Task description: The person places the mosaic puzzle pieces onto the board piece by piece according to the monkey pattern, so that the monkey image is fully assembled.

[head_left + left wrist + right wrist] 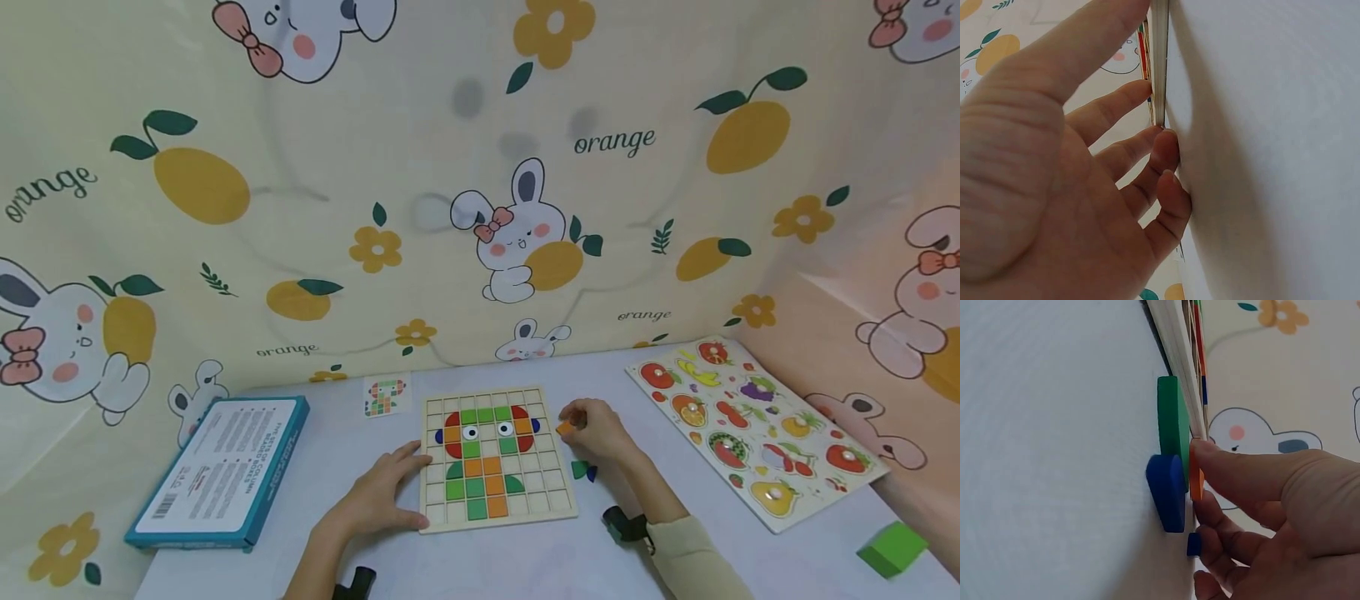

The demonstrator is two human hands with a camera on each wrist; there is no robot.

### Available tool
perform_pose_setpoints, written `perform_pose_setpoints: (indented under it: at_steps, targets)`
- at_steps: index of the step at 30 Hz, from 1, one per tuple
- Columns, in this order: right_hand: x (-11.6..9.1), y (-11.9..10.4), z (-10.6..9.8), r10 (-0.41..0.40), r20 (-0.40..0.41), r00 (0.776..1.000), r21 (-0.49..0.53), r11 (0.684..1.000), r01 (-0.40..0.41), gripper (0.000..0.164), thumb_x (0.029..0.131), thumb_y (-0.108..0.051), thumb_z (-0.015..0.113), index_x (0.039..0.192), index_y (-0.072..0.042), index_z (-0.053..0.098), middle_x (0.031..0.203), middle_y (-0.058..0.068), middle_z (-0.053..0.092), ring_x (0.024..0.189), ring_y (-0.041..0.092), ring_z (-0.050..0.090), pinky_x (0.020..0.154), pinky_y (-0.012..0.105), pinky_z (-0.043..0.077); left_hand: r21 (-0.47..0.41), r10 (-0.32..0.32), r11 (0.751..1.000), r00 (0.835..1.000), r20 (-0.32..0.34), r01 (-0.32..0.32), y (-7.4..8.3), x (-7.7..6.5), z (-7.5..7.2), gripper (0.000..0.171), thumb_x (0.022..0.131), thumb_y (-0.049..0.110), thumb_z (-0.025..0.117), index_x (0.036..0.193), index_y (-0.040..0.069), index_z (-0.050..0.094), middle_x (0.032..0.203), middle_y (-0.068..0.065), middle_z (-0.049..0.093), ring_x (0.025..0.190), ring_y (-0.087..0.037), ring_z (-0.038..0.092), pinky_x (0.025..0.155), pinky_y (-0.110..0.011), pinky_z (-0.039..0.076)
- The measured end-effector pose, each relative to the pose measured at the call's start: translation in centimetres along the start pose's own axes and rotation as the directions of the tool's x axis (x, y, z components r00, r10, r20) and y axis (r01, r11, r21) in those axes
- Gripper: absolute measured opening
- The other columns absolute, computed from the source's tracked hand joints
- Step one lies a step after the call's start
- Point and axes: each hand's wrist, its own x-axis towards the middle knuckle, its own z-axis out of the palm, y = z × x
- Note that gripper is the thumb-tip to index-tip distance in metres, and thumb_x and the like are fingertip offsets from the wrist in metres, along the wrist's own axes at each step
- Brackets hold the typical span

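Note:
A square wooden grid board (551, 501) lies mid-table, with red, green, orange and blue pieces set into a figure with two eye pieces. My left hand (378, 493) rests at its left edge, thumb by the near corner and fingers spread along the side. In the left wrist view, the thumb and fingers touch the board's edge (1159, 69). Right of the board, my right hand (600, 429) pinches an orange tile (1195, 478) between thumb and fingers. Beside that hand lie a green piece (1171, 415) and a blue piece (1166, 494); a smaller blue piece (1194, 544) shows near the fingertips.
A small pattern card (386, 395) lies behind the board. To the left is a blue-and-white box (217, 467). A fruit puzzle board (757, 433) occupies the right side, with a green block (892, 550) near the front right. A printed cloth (420, 108) backs the table.

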Motion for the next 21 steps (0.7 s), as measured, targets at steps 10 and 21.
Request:
perform_pose_setpoints:
  at_steps: [10, 21]
  targets:
    - [0.00, -0.01, -0.02, -0.027, -0.043, 0.999, -0.173, 0.985, 0.019, 0.021, 0.078, -0.013, 0.086, 0.088, -0.009, 0.068, 0.083, 0.005, 0.056, 0.088, 0.024, 0.047, 0.077, 0.040, 0.036, -0.010, 0.002, 1.000, 1.000, 0.000, -0.002, 0.17, -0.12, -0.06, 0.091, 0.067, 0.048, 0.090, 0.144, 0.018, 0.053, 0.160, -0.012, 0.032, 0.142, -0.041, 0.032, 0.106, -0.067, 0.034]
    - [-0.18, -0.33, -0.22, -0.051, -0.048, 0.998, -0.230, 0.973, 0.038, 0.024, 0.077, -0.016, 0.087, 0.085, -0.010, 0.065, 0.076, 0.003, 0.055, 0.086, 0.024, 0.044, 0.078, 0.041, 0.032, -0.007, 0.006, 1.000, 1.000, -0.003, -0.006, 0.40, -0.18, -0.14, 0.092, 0.066, 0.048, 0.090, 0.144, 0.016, 0.054, 0.159, -0.013, 0.033, 0.142, -0.042, 0.032, 0.107, -0.067, 0.033]
